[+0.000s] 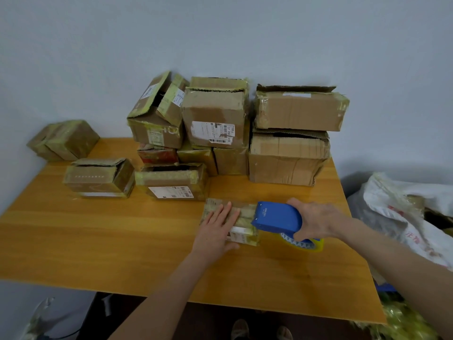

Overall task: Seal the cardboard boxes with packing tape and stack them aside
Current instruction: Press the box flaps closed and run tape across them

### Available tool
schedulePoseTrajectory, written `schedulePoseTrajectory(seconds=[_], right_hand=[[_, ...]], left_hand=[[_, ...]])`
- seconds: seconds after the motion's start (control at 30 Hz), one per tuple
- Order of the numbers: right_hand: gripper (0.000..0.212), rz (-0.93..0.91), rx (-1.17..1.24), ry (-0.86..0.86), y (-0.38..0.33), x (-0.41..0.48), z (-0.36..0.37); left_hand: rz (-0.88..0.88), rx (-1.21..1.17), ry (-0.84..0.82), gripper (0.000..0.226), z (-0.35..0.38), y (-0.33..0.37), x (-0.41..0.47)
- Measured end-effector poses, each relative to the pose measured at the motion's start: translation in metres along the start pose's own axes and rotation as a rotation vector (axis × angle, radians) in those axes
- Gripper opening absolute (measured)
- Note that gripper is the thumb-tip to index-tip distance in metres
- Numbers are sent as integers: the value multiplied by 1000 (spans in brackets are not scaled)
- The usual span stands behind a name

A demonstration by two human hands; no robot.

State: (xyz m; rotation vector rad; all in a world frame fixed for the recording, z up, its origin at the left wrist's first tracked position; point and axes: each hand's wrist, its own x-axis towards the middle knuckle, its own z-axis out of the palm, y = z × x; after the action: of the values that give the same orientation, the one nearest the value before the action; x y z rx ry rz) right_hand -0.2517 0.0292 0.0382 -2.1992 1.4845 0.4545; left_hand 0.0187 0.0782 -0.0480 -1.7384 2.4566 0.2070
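Well, the head camera is my only view, and it looks down on a yellow wooden tabletop point(110, 236) set against a pale wall point(220, 33).

The small cardboard box point(246, 214) being worked on lies flat near the front right of the tabletop, already banded with yellowish tape. The left hand point(217, 228) rests on its top with the fingers point(226, 211) straight and a little spread, palm down. I read that as pinning the lid shut and stopping the light box from sliding under the pull of the tape. The right hand point(316, 220) is wrapped round the blue tape dispenser point(277, 218), whose nose meets the right end of the box. The roll of packing tape point(305, 243) hangs beneath that hand, close to the tabletop. From that placing I judge a strip is being laid or cut at that end, though I cannot see the tape's edge itself.

Behind, a pile of boxes point(215, 123) stands against the wall, several with flaps gaping, so I take them as waiting their turn. Two low open boxes point(98, 177) lie just in front of the pile to the left. A fully wrapped box point(66, 139) sits tilted at the far left corner, well apart from the rest. That looks like the place for finished ones. A white sack point(402, 207) slumps off the tabletop's right edge.
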Motion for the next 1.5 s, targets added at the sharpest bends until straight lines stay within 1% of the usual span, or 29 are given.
schedulePoseTrajectory(seconds=[0.13, 0.23, 0.3, 0.5, 0.6, 0.73, 0.83, 0.93, 1.0, 1.1, 1.23, 1.37, 1.43, 1.5], right_hand=[[67, 11, -52, 47, 0, 3, 1], [66, -1, -52, 87, -3, 4, 3], [65, 2, -57, 96, -2, 5, 6], [61, -12, 146, 58, 9, 2, 6], [60, -8, 185, 46, 25, -8, 5], [64, 40, 170, 5, 46, -18, 8], [64, 51, 92, -27, 41, -16, 15], [55, 42, -18, -57, 29, -8, 22], [51, 36, -58, -80, 23, 0, 22], [53, 23, -39, -115, 16, 11, 20], [58, 28, -16, -171, 15, 22, 14], [59, 48, 86, -225, 18, 28, 11], [61, 79, 139, -221, 20, 30, 11], [61, 120, 144, -182, 25, 29, 10]], left_hand=[[-50, 6, -17, 100, -10, 18, 4], [-2, 38, -13, 105, -7, 34, 9], [4, 52, -19, 104, -4, 38, 10], [16, 48, -77, 101, -4, 33, 10], [19, 44, -82, 103, -5, 32, 9], [6, 49, -100, 103, -9, 33, 10], [-33, 58, -89, 103, -11, 40, 9], [-41, 71, -60, 101, -13, 55, 11], [-25, 90, -58, 105, -13, 62, 14], [-45, 77, -101, 111, -9, 55, 15], [-38, 67, -108, 111, -8, 50, 16], [-20, 56, -104, 112, -7, 48, 16], [-8, 48, -109, 111, -6, 46, 15], [2, 30, -117, 111, -6, 44, 16]])
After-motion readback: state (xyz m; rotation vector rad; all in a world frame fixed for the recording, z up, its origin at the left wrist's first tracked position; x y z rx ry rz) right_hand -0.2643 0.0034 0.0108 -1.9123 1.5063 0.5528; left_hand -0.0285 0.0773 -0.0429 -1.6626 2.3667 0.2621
